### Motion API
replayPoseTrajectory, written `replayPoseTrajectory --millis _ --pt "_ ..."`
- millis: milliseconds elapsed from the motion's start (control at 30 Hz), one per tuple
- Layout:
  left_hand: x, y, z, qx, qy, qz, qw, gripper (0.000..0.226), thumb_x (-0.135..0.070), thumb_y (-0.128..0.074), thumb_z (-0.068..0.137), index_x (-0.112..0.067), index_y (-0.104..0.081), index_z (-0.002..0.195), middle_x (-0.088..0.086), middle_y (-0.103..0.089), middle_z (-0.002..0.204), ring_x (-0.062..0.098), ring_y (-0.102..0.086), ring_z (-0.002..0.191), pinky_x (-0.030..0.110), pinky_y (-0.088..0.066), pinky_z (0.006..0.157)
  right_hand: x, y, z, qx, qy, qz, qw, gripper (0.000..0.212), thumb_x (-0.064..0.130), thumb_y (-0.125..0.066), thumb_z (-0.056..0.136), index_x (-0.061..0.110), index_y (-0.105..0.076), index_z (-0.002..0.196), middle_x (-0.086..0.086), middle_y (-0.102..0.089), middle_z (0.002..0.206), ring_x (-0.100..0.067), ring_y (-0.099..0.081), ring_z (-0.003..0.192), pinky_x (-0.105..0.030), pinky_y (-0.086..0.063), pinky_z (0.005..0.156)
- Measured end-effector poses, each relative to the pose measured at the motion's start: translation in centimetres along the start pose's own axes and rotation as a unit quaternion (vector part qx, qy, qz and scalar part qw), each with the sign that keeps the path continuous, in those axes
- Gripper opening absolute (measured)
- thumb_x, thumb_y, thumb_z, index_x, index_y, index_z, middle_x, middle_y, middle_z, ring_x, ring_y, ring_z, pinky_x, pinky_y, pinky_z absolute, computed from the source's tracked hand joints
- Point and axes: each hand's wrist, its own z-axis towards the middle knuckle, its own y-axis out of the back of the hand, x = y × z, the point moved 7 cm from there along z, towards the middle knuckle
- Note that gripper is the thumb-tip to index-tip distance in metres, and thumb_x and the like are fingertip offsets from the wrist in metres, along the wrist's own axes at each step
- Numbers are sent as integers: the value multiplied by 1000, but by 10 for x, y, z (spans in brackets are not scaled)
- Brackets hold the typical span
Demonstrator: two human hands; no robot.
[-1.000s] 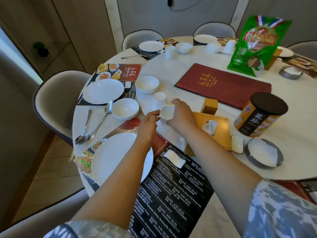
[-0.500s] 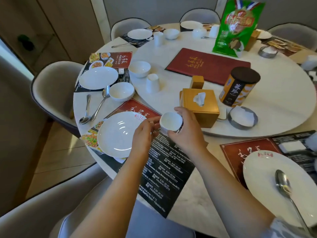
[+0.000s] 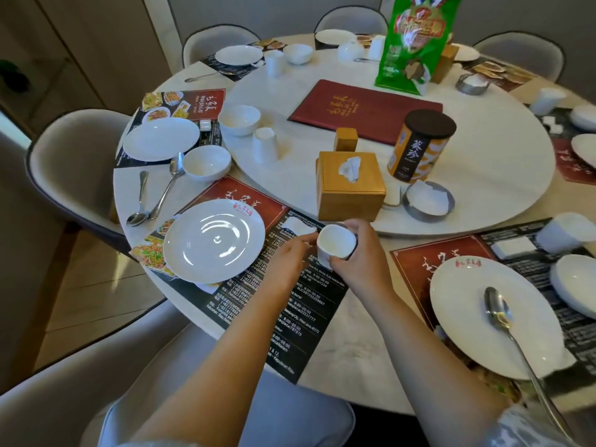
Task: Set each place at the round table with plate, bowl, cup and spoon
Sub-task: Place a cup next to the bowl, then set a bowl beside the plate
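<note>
My right hand [image 3: 362,266] grips a small white cup [image 3: 335,245], mouth up, over the dark placemat [image 3: 300,314] at the near place. My left hand [image 3: 287,262] meets the cup's left side with its fingertips. Left of the cup lies a white plate [image 3: 214,241] on the same mat. A folded white napkin [image 3: 295,224] sits just behind the hands. At the left place I see a plate [image 3: 161,139], a bowl [image 3: 207,162] and two spoons [image 3: 154,195]. On the right, a spoon [image 3: 503,321] lies on another plate [image 3: 493,314].
On the turntable [image 3: 483,175] stand a wooden tissue box [image 3: 350,185], an upturned cup [image 3: 265,145], a bowl [image 3: 239,119], a red menu [image 3: 364,111], an orange tin [image 3: 421,145], a green bag [image 3: 414,43] and a metal ashtray [image 3: 427,201]. Padded chairs [image 3: 74,162] ring the table.
Both hands have carried the cup back from the turntable's edge toward the near placemat, beside the plate. The view has swung right, bringing the right-hand place into sight.
</note>
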Motion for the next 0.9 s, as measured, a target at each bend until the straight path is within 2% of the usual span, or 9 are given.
replayPoseTrajectory --millis 100,233,333,433,533,600,700,833,900 --pt "1 -6 2 -1 5 -6 1000 37 -19 -34 101 -20 -64 121 4 -63 124 16 -57 116 36 -45 104 -4 1 1 -6 -6 5 1000 65 17 -81 70 23 -44 124 1 -52 126 -16 -49 117 -22 -38 83" --pt "1 -10 2 -5 -5 -8 1000 36 -19 -33 101 -21 -64 121 1 -61 119 15 -56 114 30 -45 95 -8 -1 3 -9 -8 5 1000 65 17 -80 71 21 -45 126 0 -51 128 -17 -48 119 -22 -39 87" --pt "3 -10 2 -1 -4 4 1000 37 -14 -37 98 -23 -63 123 2 -61 125 16 -56 117 32 -46 97 -8 -2 0 1 -1 -22 1000 64 13 -77 74 20 -44 129 -2 -47 135 -19 -43 126 -23 -37 93" --pt "3 -2 -1 -1 -29 28 999 35 -14 -42 96 -28 -63 120 -3 -64 124 13 -60 112 38 -48 100 4 -3 -8 -22 39 -69 997 60 14 -75 76 22 -48 129 -1 -41 142 -19 -36 134 -27 -36 103" --pt "0 21 -7 -46 -45 17 998 31 -12 -43 96 -25 -64 115 -3 -68 114 12 -66 102 38 -51 96 24 -9 -14 -30 88 -48 995 46 13 -71 79 24 -54 121 4 -46 136 -14 -39 131 -23 -36 102" --pt "-4 44 -10 -84 -49 4 995 30 -12 -42 98 -23 -66 113 -1 -69 109 12 -67 98 35 -53 92 40 -21 -14 -10 99 -12 995 35 12 -65 83 25 -57 115 7 -53 126 -11 -46 123 -18 -36 95" --pt "-7 80 -10 -125 -43 -20 991 27 -13 -42 99 -24 -65 108 1 -70 105 16 -66 97 31 -54 86 63 -46 -7 27 94 35 995 25 12 -61 88 24 -61 110 7 -57 118 -7 -50 115 -19 -43 91" --pt "-12 127 6 -186 -44 -40 981 24 -13 -46 97 -23 -65 106 4 -70 105 19 -66 98 34 -53 89 89 -93 21 117 70 86 987 25 14 -57 92 23 -64 114 5 -58 120 -6 -54 109 -13 -40 85" --pt "-14 150 23 -211 -43 -56 975 24 -11 -46 96 -20 -65 109 5 -69 109 21 -65 100 35 -54 88 101 -118 44 151 51 115 981 29 14 -56 92 20 -63 119 4 -60 122 -9 -57 110 -18 -43 91"
